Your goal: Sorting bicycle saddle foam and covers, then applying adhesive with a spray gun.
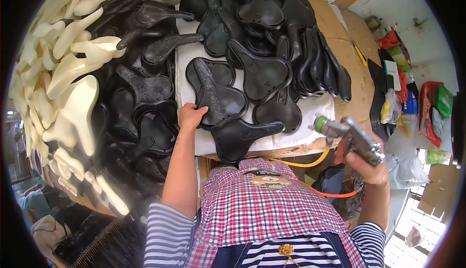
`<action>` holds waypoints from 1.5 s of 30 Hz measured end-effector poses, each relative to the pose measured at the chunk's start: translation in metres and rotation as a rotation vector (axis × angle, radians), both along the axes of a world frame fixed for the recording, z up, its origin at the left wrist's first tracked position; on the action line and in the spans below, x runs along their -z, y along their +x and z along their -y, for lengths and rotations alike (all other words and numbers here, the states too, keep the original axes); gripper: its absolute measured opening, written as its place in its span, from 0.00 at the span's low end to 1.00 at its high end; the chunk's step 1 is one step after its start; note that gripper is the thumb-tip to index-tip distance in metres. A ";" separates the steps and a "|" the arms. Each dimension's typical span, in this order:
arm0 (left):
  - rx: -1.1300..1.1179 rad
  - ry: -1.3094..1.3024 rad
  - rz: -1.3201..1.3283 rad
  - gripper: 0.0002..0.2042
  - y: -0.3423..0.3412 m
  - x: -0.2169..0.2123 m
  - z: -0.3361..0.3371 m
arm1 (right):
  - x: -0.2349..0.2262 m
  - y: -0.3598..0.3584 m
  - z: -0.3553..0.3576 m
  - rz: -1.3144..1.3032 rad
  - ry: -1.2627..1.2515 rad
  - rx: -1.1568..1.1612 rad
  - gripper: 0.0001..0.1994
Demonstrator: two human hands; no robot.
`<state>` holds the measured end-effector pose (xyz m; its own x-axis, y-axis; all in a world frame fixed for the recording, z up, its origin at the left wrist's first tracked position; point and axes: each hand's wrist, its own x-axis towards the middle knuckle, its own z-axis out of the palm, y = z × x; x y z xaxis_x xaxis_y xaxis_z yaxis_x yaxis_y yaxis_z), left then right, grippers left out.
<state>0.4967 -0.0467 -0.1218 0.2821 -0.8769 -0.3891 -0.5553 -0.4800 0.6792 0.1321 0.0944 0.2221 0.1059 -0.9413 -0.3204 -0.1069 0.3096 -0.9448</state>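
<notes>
At the table's near left edge my left hand (pixel 192 116) grips the rim of a black bicycle saddle base (pixel 221 98), thumb on top. Pale speckles run along this base's narrow nose. Another black saddle base (pixel 242 134) lies just below it, overhanging the table's near edge. In my right hand (pixel 366 163), raised right of the table, is a metal spray gun (pixel 350 139) with a green ring at its nozzle end. The gun points left, toward the bases, and is slightly blurred. Whether its trigger is pressed I cannot tell.
More black saddle bases (pixel 259 71) cover the table, stacked toward the back. Black bases (pixel 145 86) and cream foam saddle pads (pixel 80 108) are piled at left. An orange hose (pixel 335 194) hangs below the gun. A yellow cutter (pixel 359 54) lies on cardboard; bags (pixel 432 112) hang at right.
</notes>
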 end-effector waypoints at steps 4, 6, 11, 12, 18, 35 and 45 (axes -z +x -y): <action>0.059 0.190 -0.186 0.21 -0.032 -0.043 0.010 | 0.012 -0.012 -0.020 0.029 0.003 -0.095 0.32; 0.049 0.055 -0.078 0.21 -0.038 -0.040 0.008 | 0.013 -0.011 -0.020 0.024 0.030 -0.123 0.32; -0.166 -0.017 -0.021 0.30 -0.049 -0.011 0.000 | 0.021 0.000 -0.013 0.006 -0.062 -0.145 0.32; -0.171 -0.016 -0.018 0.30 -0.050 -0.008 -0.004 | 0.022 0.003 -0.012 0.018 -0.092 -0.141 0.31; 0.004 0.096 -0.055 0.31 -0.050 -0.004 -0.043 | 0.021 0.010 -0.014 0.029 -0.104 -0.146 0.32; -0.454 -0.291 -1.047 0.14 0.146 -0.111 -0.011 | 0.012 0.014 -0.008 -0.022 -0.101 0.072 0.26; -0.133 0.066 -0.992 0.18 0.017 -0.001 0.096 | 0.025 0.015 -0.017 -0.040 0.031 -0.064 0.30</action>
<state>0.5135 -0.1431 -0.1204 -0.1022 -0.8299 -0.5485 0.3089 -0.5506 0.7755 0.1467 0.1119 0.1972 0.1522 -0.9226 -0.3544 -0.1652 0.3298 -0.9295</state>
